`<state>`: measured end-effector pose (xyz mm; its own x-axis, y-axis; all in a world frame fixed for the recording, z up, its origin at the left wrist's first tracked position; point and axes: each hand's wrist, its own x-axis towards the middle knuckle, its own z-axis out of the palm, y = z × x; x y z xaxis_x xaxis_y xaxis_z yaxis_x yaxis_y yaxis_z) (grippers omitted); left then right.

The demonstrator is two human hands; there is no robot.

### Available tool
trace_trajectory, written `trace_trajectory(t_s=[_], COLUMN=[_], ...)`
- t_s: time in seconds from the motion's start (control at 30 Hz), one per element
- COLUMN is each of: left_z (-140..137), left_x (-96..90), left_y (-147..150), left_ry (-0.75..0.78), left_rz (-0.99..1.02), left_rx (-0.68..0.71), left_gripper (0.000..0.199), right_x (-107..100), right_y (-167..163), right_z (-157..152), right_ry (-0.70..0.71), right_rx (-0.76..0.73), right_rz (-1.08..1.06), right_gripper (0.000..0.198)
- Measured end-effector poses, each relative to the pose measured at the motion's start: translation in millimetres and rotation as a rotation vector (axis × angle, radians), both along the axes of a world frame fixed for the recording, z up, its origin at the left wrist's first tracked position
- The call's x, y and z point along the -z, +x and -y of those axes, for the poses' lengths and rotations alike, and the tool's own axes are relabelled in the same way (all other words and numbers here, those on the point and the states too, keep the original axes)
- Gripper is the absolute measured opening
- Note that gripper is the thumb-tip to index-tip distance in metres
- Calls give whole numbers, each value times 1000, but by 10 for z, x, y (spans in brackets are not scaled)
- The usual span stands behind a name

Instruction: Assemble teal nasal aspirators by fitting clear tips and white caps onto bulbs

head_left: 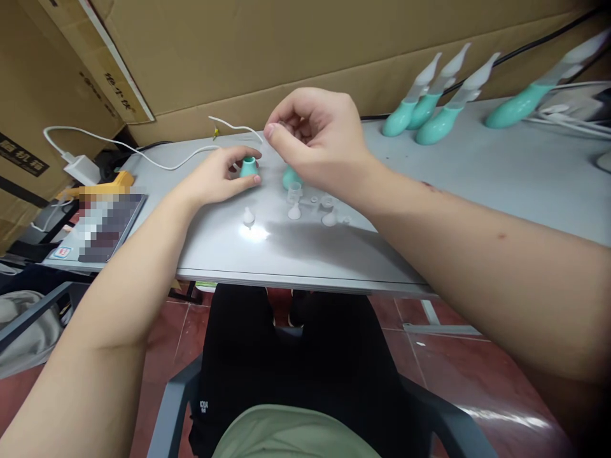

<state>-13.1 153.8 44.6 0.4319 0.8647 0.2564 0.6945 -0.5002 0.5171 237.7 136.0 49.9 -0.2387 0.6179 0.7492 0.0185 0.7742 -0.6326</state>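
Note:
My left hand (228, 172) curls round a small teal squeeze bulb (249, 168) that stands on the table with its open neck up. Raised above the table, my right hand (317, 130) has thumb and fingers pinched together; what they hold, if anything, is hidden. Partly behind that hand sits a second teal bulb (289, 179). In front of it lie a clear plastic collar (294, 190), a clear ring (327, 201) and other small clear pieces. White nozzle tips rest nearer the front: one (249, 216) at left, one (294, 211) in the middle, one (329, 219) at right.
Several assembled teal nasal aspirators (439, 124) stand at the table's back right, before a cardboard wall (229, 57). A white cable (162, 166) crosses the back left. A dark tablet-like device (128, 216) and a yellow tool (125, 180) lie at the left edge.

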Motion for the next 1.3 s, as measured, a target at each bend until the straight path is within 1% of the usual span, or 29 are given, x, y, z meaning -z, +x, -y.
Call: trace_trajectory(t_s=[0.07, 0.2, 0.3, 0.37, 0.47, 0.53, 0.63, 0.67, 0.77, 0.83, 0.9, 0.93, 0.97, 1.03, 1.1, 1.17, 1.23, 1.3], left_z=[-37, -138, -167, -169, -159, -134, -70, -50, -18, -19, -25, -27, -27, -24, -22, -27, -36, -43], left_x=[28, 148, 210, 214, 188, 167, 143, 137, 119, 112, 112, 114, 118, 128, 137, 142, 142, 138], left_y=[16, 34, 69, 93, 119, 140, 186, 203, 239, 243, 237, 232, 227, 219, 210, 201, 190, 180], left_ry=[-26, -98, -140, -95, 41, 80, 102, 118, 147, 149, 164, 171, 176, 174, 164, 168, 178, 188], left_rz=[43, 194, 236, 269, 335, 318, 257, 259, 289, 295, 309, 320, 332, 354, 363, 359, 350, 339], left_rx=[-2, 47, 55, 70, 110, 115, 117, 123, 138, 130, 117, 111, 104, 91, 84, 86, 93, 93], left_gripper=[62, 76, 80, 79, 84, 90, 97, 98, 97, 95, 93, 93, 93, 94, 94, 94, 94, 93], right_x=[10, 11, -13, -26, -22, -7, 15, 19, 23, 22, 21, 21, 20, 18, 10, -7, -32, -60], right_y=[0, 16, 33, 33, 14, 6, 22, 34, 72, 81, 73, 66, 57, 38, 25, 25, 38, 57], right_z=[-7, 0, 23, 22, -25, -63, -86, -84, -70, -68, -69, -69, -69, -69, -74, -81, -80, -63], right_ry=[-8, -5, -13, 8, 89, 105, 125, 114, 26, 62, 70, 75, 60, 78, 86, 73, 38, -12], right_rx=[-10, 8, 18, 22, 6, -2, -11, -28, -67, -48, -70, -56, -86, -85, -83, -63, -25, -3], right_rz=[-1, 43, 94, 91, 61, 71, 28, 39, 183, 128, 135, 108, 162, 112, 104, 143, 196, 256], right_gripper=[28, 25, 25, 25, 26, 26, 22, 21, 17, 17, 19, 16, 13, 10, 12, 18, 25, 27])
